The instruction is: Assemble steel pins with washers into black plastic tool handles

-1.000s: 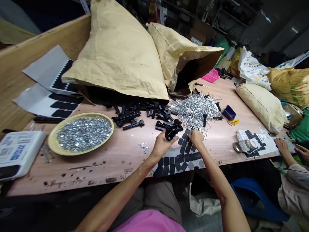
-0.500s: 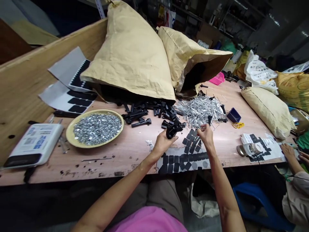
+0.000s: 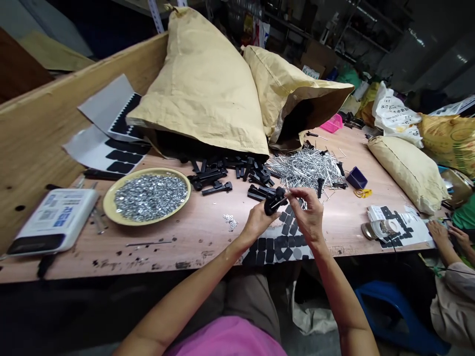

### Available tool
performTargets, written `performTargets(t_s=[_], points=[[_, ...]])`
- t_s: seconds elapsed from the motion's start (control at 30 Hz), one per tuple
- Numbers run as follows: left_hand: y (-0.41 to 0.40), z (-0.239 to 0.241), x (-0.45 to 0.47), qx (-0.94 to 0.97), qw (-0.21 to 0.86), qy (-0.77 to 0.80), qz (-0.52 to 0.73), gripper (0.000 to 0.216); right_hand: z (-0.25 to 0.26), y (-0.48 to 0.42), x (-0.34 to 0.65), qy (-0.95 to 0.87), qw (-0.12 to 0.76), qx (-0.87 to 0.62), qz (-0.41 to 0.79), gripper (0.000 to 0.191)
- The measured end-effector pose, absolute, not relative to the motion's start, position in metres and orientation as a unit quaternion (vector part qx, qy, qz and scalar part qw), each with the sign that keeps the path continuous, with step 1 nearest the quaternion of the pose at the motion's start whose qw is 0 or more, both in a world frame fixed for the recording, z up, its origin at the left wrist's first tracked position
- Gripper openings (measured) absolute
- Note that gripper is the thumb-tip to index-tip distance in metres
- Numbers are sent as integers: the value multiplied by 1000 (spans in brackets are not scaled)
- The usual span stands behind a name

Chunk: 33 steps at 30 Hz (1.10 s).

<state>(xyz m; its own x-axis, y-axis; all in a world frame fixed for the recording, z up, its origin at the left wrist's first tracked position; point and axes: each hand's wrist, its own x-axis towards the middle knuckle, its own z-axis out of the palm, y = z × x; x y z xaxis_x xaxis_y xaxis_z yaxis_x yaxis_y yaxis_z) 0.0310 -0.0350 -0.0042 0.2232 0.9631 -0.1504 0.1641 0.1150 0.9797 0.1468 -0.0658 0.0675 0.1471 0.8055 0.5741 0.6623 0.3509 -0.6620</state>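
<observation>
My left hand point(image 3: 259, 223) is closed around a black plastic part point(image 3: 272, 203), just above the table. In the fingertips of my right hand point(image 3: 308, 211) is a thin metal pin point(image 3: 282, 200), its end at the black part; I cannot tell how far it goes in. Behind my hands lies a heap of similar silver pins point(image 3: 309, 168). More black plastic parts point(image 3: 213, 173) are piled left of that heap. Under my hands, black stickers point(image 3: 284, 247) lie on a pale sheet. A few small washers point(image 3: 230, 222) are scattered left of my left hand.
A yellow bowl point(image 3: 107, 210) of silver washers and a white box-shaped device point(image 3: 52, 222) stand on the left. Large paper sacks point(image 3: 208, 84) lie at the back. Toward the right are a blue tray point(image 3: 356, 178), a glass jar point(image 3: 371, 230) and another person's hands point(image 3: 440, 235).
My right hand has moved left from the edge of the pin heap to the black part in my left hand, bringing a metal pin to it. The left hand has shifted slightly right.
</observation>
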Motion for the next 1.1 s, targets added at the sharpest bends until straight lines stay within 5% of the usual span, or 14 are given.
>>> performTargets(t_s=[0.5, 0.63, 0.83, 0.93, 1.1], points=[[-33, 3, 32, 561, 543, 509, 362, 16, 65, -64, 155, -724, 401, -554, 93, 10], [-31, 10, 30, 514, 591, 483, 392, 25, 58, -67, 167, -618, 468, -618, 132, 43], [-35, 9, 34, 448, 699, 406, 383, 49, 17, -68, 169, -375, 439, -588, 567, 53], [-33, 0, 41, 475, 688, 356, 417, 55, 8, -63, 154, -324, 489, -515, 625, 56], [-21, -10, 49, 592, 548, 363, 467, 52, 10, -52, 135, -283, 657, -529, 457, 44]])
